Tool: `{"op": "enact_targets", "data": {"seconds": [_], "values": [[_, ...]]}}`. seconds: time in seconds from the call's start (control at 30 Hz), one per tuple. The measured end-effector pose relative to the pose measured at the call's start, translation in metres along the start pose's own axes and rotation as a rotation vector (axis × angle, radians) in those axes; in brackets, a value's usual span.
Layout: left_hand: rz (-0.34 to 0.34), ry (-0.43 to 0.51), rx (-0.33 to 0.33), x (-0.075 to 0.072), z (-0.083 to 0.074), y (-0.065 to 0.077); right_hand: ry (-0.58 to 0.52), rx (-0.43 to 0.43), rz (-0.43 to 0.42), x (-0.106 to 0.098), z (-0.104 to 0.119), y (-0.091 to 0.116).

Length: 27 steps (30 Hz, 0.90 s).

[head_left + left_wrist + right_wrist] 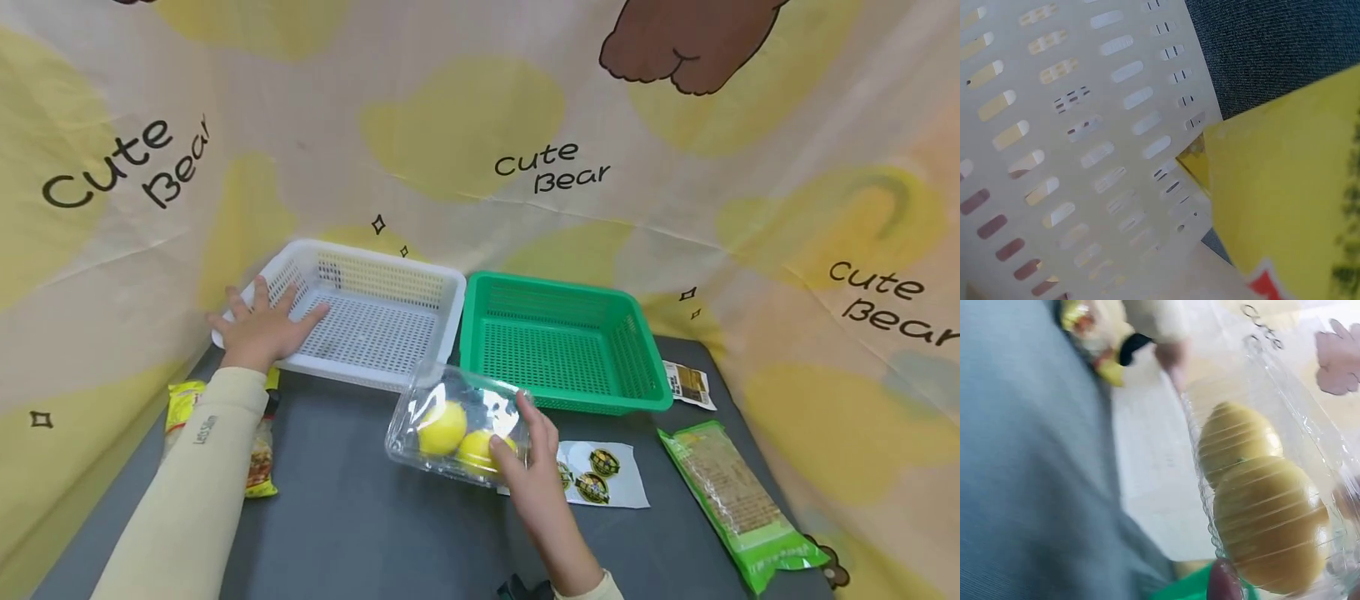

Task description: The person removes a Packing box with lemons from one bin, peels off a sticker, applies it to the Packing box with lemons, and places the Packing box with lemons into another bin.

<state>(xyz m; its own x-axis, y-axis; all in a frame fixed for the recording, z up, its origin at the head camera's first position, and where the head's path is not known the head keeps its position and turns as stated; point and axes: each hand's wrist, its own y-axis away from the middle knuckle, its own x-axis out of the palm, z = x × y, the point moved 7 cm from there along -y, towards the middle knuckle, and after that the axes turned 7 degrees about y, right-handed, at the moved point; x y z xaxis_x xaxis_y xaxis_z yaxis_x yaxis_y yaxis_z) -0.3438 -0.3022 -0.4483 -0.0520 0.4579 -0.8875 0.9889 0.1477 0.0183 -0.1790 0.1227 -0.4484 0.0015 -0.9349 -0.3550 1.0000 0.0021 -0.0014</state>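
My right hand grips the right end of a clear plastic clamshell box, thumb and fingers on its sides. Inside lie two yellow round fruits that look like lemons; in the right wrist view the fruits show through the ribbed plastic. The box is above the table, in front of the baskets. My left hand rests with fingers spread on the left end of a white basket. The left wrist view shows the basket's slotted wall and a yellow packet close by.
A green basket stands right of the white one. Yellow snack packets lie by my left sleeve. A white sheet with round stickers, a green-edged packet and a small packet lie at the right. Printed cloth hangs behind.
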Motion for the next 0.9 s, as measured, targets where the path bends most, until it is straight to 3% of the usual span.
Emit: {"op": "enact_targets", "data": {"seconds": [0.23, 0.5, 0.67, 0.9], "values": [[0.001, -0.003, -0.006, -0.004, 0.002, -0.001, 0.041, -0.046, -0.005, 0.03, -0.026, 0.02], [0.02, 0.005, -0.018, -0.001, -0.003, 0.002, 0.109, -0.043, -0.009, 0.046, -0.047, 0.011], [0.018, 0.01, -0.02, 0.001, -0.002, 0.001, 0.149, -0.063, -0.006, 0.053, -0.05, 0.005], [0.006, 0.012, -0.009, 0.001, 0.0, -0.001, 0.233, -0.039, 0.06, 0.063, -0.047, -0.002]]}}
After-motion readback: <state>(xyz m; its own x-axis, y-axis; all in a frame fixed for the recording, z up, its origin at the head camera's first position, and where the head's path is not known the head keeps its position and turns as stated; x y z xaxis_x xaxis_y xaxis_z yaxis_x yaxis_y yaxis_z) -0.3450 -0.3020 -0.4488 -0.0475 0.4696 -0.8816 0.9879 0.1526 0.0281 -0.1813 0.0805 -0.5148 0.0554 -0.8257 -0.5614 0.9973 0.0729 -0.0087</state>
